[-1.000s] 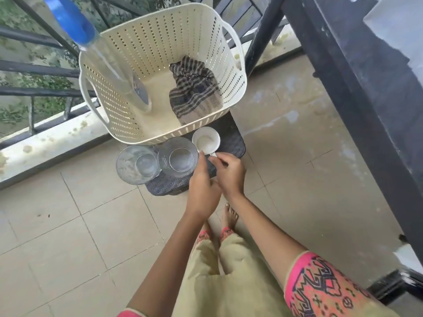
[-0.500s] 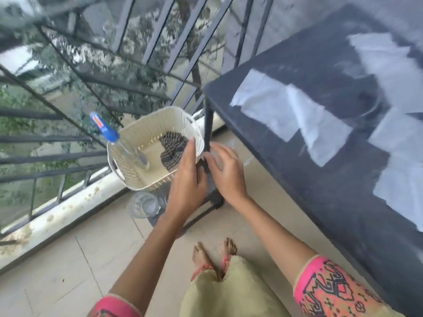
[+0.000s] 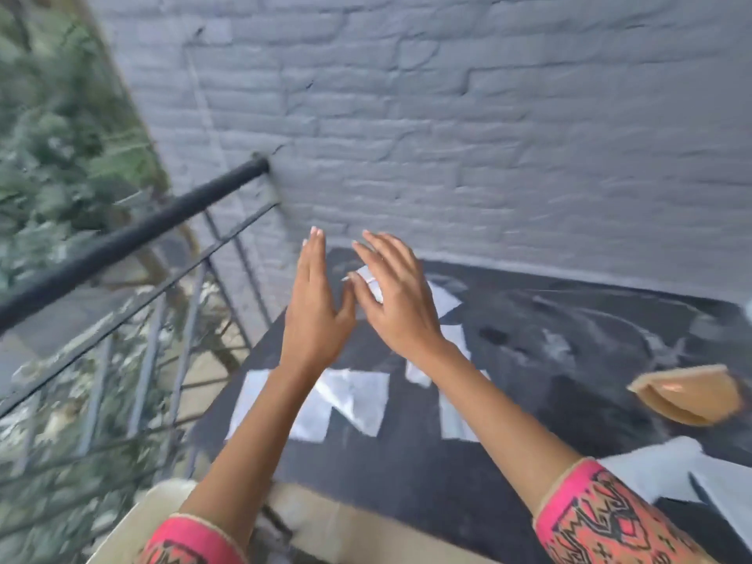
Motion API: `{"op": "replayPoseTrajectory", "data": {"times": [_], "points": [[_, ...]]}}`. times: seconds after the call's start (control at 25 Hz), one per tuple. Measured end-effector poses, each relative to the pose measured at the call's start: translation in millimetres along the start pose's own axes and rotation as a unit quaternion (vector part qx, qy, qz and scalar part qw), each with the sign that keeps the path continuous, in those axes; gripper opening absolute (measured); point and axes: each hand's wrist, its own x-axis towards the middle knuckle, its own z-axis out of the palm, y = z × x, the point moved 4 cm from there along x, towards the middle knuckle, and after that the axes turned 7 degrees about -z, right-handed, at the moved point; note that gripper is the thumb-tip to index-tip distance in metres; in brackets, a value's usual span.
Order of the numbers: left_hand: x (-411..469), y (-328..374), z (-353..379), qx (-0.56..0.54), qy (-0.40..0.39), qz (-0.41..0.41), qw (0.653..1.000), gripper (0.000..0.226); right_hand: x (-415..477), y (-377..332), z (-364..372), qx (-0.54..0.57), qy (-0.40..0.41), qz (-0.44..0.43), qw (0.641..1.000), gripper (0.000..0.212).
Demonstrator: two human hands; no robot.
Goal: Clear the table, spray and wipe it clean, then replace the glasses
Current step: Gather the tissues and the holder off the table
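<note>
Nearest the camera, two pink sleeves (image 3: 590,519) are seen, woven with a dark angular pattern and edged in beige. A pale cream, rounded form at the lower left is too blurred to be identified.

Beyond the sleeves, a dark, matte surface (image 3: 529,352) is spread out, smeared with chalky, curved streaks. Flat white patches (image 3: 350,405) with straight edges and sharp corners are scattered over it; their material cannot be told. A tan, smooth, wedge-shaped piece (image 3: 687,396) lies near the right edge.

Above the surface, the left hand (image 3: 315,311) is raised with its fingers (image 3: 315,254) straight and pressed together. The right hand (image 3: 396,303) is held just beside it, fingers loosely spread, thumbs nearly touching. A small white shape (image 3: 368,280) shows between the hands; whether it is held or lies on the surface cannot be told.

To the left, a round black metal rail (image 3: 134,234) over thin bars is fixed into the wall (image 3: 488,136), grey-painted rough brick, against which the surface is set. Blurred green foliage (image 3: 49,116) lies farthest off.
</note>
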Motion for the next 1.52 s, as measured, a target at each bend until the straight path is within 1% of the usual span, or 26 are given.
{"op": "replayPoseTrajectory", "data": {"times": [0.12,0.2,0.32,0.4,0.48,0.52,0.6,0.68,0.72,0.84,0.88,0.96,1.04,1.12,1.16,1.24,1.28,1.32,1.36,1.4,1.48,1.52], "points": [[18,55,68,-0.038,-0.033,0.057,0.997,0.063,-2,59,-61,-0.067,0.038,0.0,0.997,0.033],[20,92,125,-0.06,-0.074,0.088,0.992,0.063,-19,105,-100,-0.111,0.048,0.014,0.993,0.032],[9,141,217,-0.084,-0.136,0.103,0.982,0.064,-60,180,-159,-0.178,0.043,0.046,0.982,0.033],[-3,165,277,-0.09,-0.182,0.094,0.975,0.065,-97,232,-195,-0.223,0.024,0.089,0.97,0.036],[-21,175,324,-0.082,-0.235,0.094,0.964,0.067,-139,269,-221,-0.253,-0.023,0.142,0.957,0.041],[-34,180,348,-0.079,-0.269,0.094,0.955,0.068,-163,289,-234,-0.259,-0.065,0.184,0.946,0.046],[-60,183,395,-0.075,-0.339,0.075,0.935,0.069,-215,326,-254,-0.267,-0.178,0.273,0.907,0.061],[-86,177,431,-0.053,-0.403,0.068,0.911,0.068,-262,351,-266,-0.27,-0.289,0.326,0.859,0.076],[-98,173,447,-0.035,-0.432,0.071,0.898,0.067,-280,360,-270,-0.258,-0.326,0.344,0.842,0.082],[-124,157,480,0.021,-0.509,0.079,0.857,0.063,-315,375,-278,-0.219,-0.378,0.386,0.812,0.097],[-130,153,488,0.032,-0.531,0.075,0.844,0.062,-322,380,-280,-0.218,-0.394,0.392,0.802,0.097],[-136,149,501,0.043,-0.564,0.065,0.822,0.063,-330,389,-282,-0.227,-0.422,0.384,0.789,0.092],[-139,148,510,0.032,-0.579,0.048,0.813,0.066,-333,395,-280,-0.227,-0.433,0.367,0.791,0.08],[-137,148,513,0.005,-0.573,0.017,0.82,0.068,-328,396,-277,-0.211,-0.418,0.358,0.808,0.068],[-135,148,513,-0.008,-0.564,-0.001,0.825,0.067,-322,395,-277,-0.197,-0.394,0.356,0.824,0.061],[-127,145,512,-0.031,-0.546,-0.041,0.836,0.066,-302,393,-275,-0.171,-0.319,0.346,0.865,0.045],[-122,141,509,-0.042,-0.534,-0.06,0.842,0.065,-287,392,-270,-0.169,-0.283,0.324,0.887,0.037],[-117,137,505,-0.051,-0.522,-0.077,0.848,0.065,-273,390,-265,-0.173,-0.263,0.305,0.899,0.031],[-112,130,498,-0.057,-0.504,-0.093,0.857,0.065,-260,388,-256,-0.17,-0.267,0.295,0.901,0.027],[-107,121,489,-0.059,-0.482,-0.108,0.867,0.064,-247,385,-244,-0.165,-0.293,0.281,0.899,0.026],[-97,100,466,-0.054,-0.444,-0.106,0.888,0.059,-225,378,-211,-0.16,-0.383,0.228,0.881,0.027],[-96,90,455,-0.048,-0.437,-0.098,0.893,0.056,-216,373,-195,-0.162,-0.423,0.201,0.869,0.026]]}}
